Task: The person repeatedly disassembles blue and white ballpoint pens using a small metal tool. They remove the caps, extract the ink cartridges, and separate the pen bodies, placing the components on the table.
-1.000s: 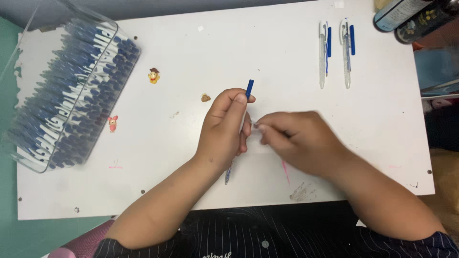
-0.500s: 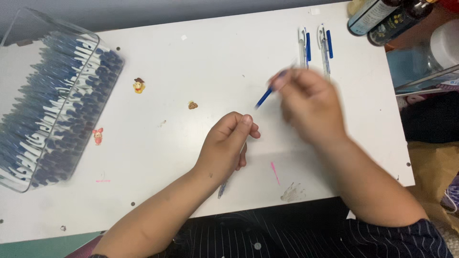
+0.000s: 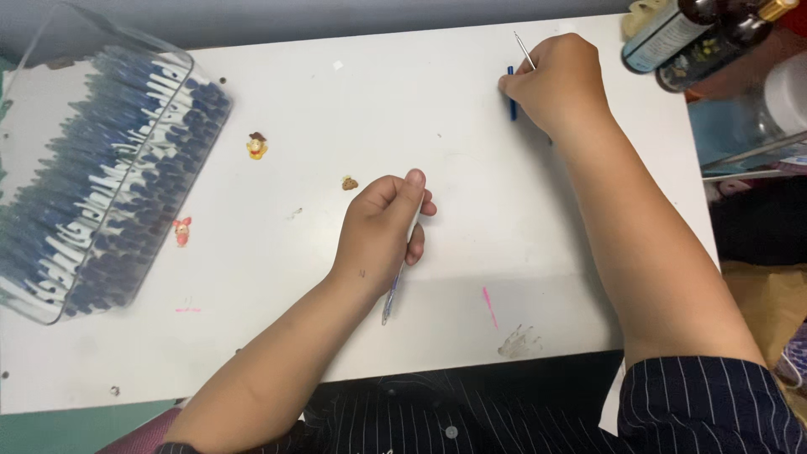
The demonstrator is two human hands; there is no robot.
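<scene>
Curling shut in the middle of the white table (image 3: 471, 101), the left hand (image 3: 382, 231) has its fingers folded around a slim clear pen barrel (image 3: 392, 294), whose lower end pokes out below the palm and points toward the table's near edge. Thumb is pressed on top, knuckles resting on the table. Up at the far right corner, the right hand (image 3: 559, 80) is closed too, fingertips pinched on a thin silvery refill rod (image 3: 524, 50) that sticks up past the knuckles, with a small blue pen part (image 3: 510, 92) showing just beside the fingers; whether that blue piece is gripped or lies on the table, I cannot tell. Both hands well apart. Over on the left, a clear plastic tray (image 3: 59, 76) sits packed with blue pens (image 3: 109, 193). Dark bottles (image 3: 698, 34) stand just beyond the right hand.
</scene>
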